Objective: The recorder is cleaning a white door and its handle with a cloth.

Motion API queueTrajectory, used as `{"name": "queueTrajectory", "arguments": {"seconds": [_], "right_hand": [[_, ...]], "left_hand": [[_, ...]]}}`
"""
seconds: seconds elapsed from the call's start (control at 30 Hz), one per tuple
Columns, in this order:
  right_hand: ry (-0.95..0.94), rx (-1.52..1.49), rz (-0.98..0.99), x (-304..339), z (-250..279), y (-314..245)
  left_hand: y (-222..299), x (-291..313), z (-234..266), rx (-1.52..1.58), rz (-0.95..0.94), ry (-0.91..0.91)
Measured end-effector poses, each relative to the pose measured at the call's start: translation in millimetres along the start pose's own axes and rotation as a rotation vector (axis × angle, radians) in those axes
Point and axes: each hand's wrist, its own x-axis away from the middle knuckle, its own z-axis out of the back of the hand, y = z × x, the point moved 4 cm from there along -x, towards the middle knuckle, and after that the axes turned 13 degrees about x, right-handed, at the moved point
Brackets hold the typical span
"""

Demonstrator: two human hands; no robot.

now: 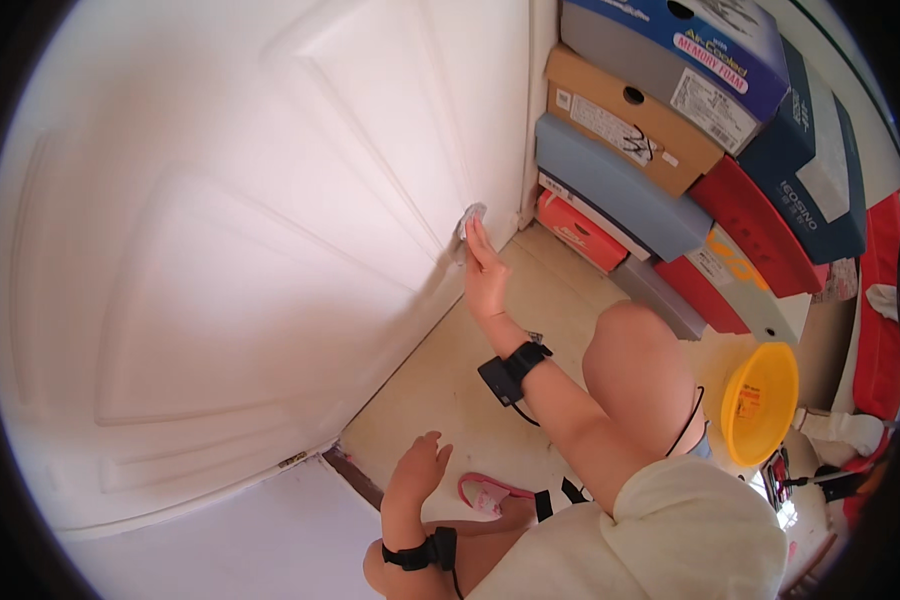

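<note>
My right hand [484, 275] presses a crumpled grey cloth [473, 213] flat against the white panelled door [270, 250], near the door's lower edge on the far side. The fingers are stretched over the cloth, and part of it shows beyond them. My left hand [422, 468] hangs above my knee, a little way off the door. Its fingers are loosely bent and apart, with nothing in them.
Shoe boxes, among them a tan box [630, 115] and a light-blue box [620, 190], are stacked beside the door. A yellow bucket [760, 405] stands at the right. My foot wears a pink slipper [490, 495] on the tiled floor [410, 400].
</note>
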Motion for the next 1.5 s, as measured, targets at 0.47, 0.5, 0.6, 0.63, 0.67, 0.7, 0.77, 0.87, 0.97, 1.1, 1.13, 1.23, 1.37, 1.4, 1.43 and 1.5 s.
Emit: {"name": "queueTrajectory", "arguments": {"seconds": [0.47,0.5,0.6,0.63,0.67,0.7,0.77,0.87,0.97,1.1,1.13,1.23,1.37,1.4,1.43,1.5], "right_hand": [[-0.128,-0.433,0.051,-76,64,-145],[-0.093,-0.484,0.19,-100,72,-187],[0.038,-0.361,0.603,-155,74,-253],[0.071,-0.345,0.72,-160,67,-264],[0.105,-0.328,0.836,-159,64,-272],[0.097,-0.332,0.841,-155,58,-266],[0.136,-0.139,0.831,-136,33,-232],[0.033,-0.061,0.712,-97,15,-167],[-0.151,0.009,0.605,-47,-1,-88],[-0.309,0.053,0.499,15,3,-1],[-0.438,0.096,0.426,30,7,16],[-0.596,0.091,0.31,57,32,53],[-0.296,-0.158,0.387,-17,52,-61],[-0.15,-0.297,0.414,-57,65,-104],[0.023,-0.093,0.571,-95,79,-143],[0.211,-0.068,0.636,-153,103,-213]], "left_hand": [[-13,5,1,-0.024,0.005,0.06],[-16,6,3,-0.023,-0.012,0.082],[-19,4,5,-0.038,0.004,0.074],[-18,3,6,-0.028,0.008,0.081],[-17,3,7,-0.043,0.026,0.082],[-17,3,8,-0.059,0.042,0.081],[-20,3,10,-0.061,0.05,0.091],[-17,9,10,-0.073,0.064,0.088],[-22,13,6,-0.091,0.06,0.098],[-16,15,-2,-0.107,0.046,0.084],[-17,16,-3,-0.109,0.04,0.083],[-17,10,-6,-0.096,-0.026,0.065],[-29,20,-1,-0.087,-0.018,0.122],[-28,19,-2,-0.09,-0.036,0.128],[-28,22,-3,-0.082,-0.025,0.12],[-22,18,-2,-0.079,-0.04,0.113]]}}
